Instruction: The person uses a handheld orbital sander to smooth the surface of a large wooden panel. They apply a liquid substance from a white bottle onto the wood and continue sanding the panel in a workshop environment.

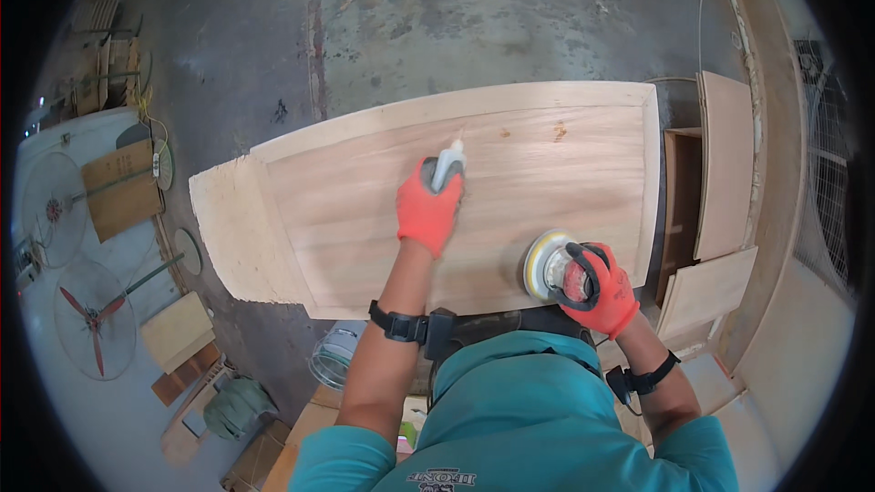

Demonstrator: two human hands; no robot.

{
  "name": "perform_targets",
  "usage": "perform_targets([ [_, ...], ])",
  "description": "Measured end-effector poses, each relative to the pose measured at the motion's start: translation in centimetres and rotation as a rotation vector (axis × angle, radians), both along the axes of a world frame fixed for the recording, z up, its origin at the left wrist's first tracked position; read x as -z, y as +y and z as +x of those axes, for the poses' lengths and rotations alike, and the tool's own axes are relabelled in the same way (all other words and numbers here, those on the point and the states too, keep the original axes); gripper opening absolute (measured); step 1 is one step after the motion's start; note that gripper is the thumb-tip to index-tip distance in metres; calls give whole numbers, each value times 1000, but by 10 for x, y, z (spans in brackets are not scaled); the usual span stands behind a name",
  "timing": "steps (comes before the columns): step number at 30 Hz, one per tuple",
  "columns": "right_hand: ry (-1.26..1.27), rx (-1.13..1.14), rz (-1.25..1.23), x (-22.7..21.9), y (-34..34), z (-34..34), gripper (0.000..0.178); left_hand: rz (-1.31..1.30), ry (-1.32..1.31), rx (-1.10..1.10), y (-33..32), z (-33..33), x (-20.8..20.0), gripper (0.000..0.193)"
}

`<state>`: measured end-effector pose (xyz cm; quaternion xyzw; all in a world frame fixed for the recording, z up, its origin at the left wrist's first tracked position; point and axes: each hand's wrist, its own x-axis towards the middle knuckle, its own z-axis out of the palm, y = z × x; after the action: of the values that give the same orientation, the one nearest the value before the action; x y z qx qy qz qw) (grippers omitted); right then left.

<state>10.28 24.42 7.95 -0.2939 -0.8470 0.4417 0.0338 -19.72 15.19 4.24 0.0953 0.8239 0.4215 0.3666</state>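
Observation:
A large pale wooden panel (510, 191) with a raised-looking border lies in front of me, wider at its right end. My left hand (428, 210), in a red glove with grey fingertips, is closed around a small white squeeze bottle (449, 162). Its nozzle points away from me at the panel's upper middle; whether it touches the wood I cannot tell. Small brown spots (560, 131) mark the surface to its right. My right hand (606, 296), gloved alike, grips the top of a round sander (544, 264) over the panel's near right part, its disc seen tilted.
Wooden boards (726, 164) lean along the right side, beside a brown wooden box (682, 210). To the left stand caged fans (95, 319), with cardboard (118, 189) near them. A clear round container (335, 355) sits below the panel's near left edge. Grey stained floor (492, 18) lies beyond.

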Motion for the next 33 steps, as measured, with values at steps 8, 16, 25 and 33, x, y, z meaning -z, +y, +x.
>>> perform_targets([
  [8, -26, 10, 76, 5, -2, -10, 80, 168, 15, -144, -77, -14, 42, 26],
  [16, -185, 176, 242, 22, 77, -77, 80, 458, -298, -183, -89, -26, 32, 31],
  [25, -494, 265, 269, 11, 114, -116, 82, 526, -318, -170, -93, -30, 37, 28],
  [33, -541, 233, 298, 10, 111, -114, 83, 529, -398, -140, -98, -35, 43, 32],
])
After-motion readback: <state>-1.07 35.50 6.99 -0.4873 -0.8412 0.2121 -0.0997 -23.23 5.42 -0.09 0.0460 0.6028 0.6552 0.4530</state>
